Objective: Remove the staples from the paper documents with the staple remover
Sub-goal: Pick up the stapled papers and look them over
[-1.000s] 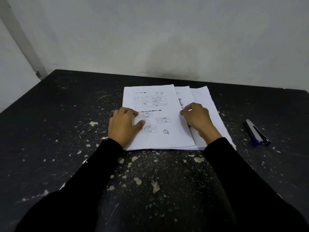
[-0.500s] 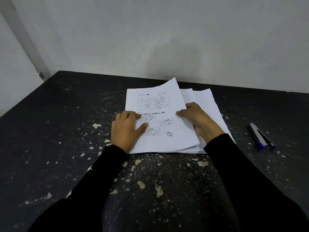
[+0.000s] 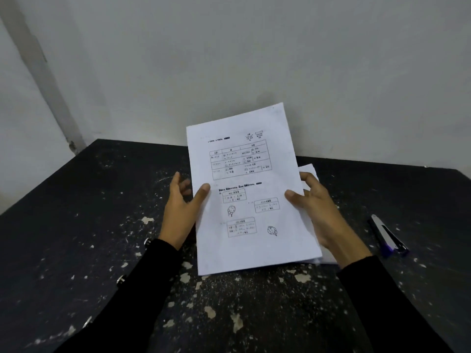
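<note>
Left hand (image 3: 179,212): thumb pressed on the front of the document (image 3: 248,194) at its 9 o'clock edge, fingers spread behind the sheets; a pinch grip, loosely opened.
Right hand (image 3: 319,212): thumb on the front at the 3 o'clock edge, fingers curled behind; gripping the same document.

Change: a second ago the document lay flat on the table (image 3: 76,238) under both palms; half a second ago its far edge was curling up; now it is raised clear and tilted toward the camera, top corner at 12 o'clock against the wall. Reading: one stapled set has been picked off the pile for inspection, likely to find its staple. No staple can be made out at this sharpness.

Remaining papers (image 3: 309,173): on the table behind the right hand, mostly hidden.
Remover (image 3: 387,236): dark body with a purple end, at 3 o'clock from the document, well apart, lying untouched on the table.

Task status: judged to be at the start; neither hand is free for the tool yet.
</note>
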Motion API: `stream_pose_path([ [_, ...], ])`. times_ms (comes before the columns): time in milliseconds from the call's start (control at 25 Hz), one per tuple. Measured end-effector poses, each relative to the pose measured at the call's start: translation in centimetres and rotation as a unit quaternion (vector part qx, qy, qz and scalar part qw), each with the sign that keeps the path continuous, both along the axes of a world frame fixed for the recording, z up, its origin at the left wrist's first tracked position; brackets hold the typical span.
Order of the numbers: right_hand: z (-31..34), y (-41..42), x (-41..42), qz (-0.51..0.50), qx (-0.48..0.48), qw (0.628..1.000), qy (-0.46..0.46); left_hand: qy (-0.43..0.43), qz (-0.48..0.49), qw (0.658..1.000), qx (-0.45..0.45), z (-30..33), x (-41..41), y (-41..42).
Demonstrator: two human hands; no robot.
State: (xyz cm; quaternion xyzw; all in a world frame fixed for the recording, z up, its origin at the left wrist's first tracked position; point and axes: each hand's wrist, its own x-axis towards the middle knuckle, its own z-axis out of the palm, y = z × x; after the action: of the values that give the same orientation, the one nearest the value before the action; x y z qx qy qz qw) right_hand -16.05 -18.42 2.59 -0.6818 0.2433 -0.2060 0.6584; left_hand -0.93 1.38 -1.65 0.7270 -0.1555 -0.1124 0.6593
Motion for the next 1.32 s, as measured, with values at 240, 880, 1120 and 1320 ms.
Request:
stream_pose_path([
  [240,2.5,0.3,-4.3,-0.016,-0.055,0.996,-0.069,0.044,-0.127,0.972,-0.192,5.1,-3.8,-1.3],
  [880,1.4,3.3,-9.8,-0.074,-0.138,0.978,-0.141,-0.117,-0.088,0.971,-0.191,5.6,-10.6,-0.1],
  [1120,1.2,4.0,-9.7,-0.097,-0.125,0.974,-0.159,-0.122,-0.082,0.973,-0.177,5.5,-11.0,-0.1],
  [1320,2.2,3.4,-9.7,-0.085,-0.147,0.974,-0.147,-0.131,-0.093,0.974,-0.162,5.8,-10.3,-0.4],
])
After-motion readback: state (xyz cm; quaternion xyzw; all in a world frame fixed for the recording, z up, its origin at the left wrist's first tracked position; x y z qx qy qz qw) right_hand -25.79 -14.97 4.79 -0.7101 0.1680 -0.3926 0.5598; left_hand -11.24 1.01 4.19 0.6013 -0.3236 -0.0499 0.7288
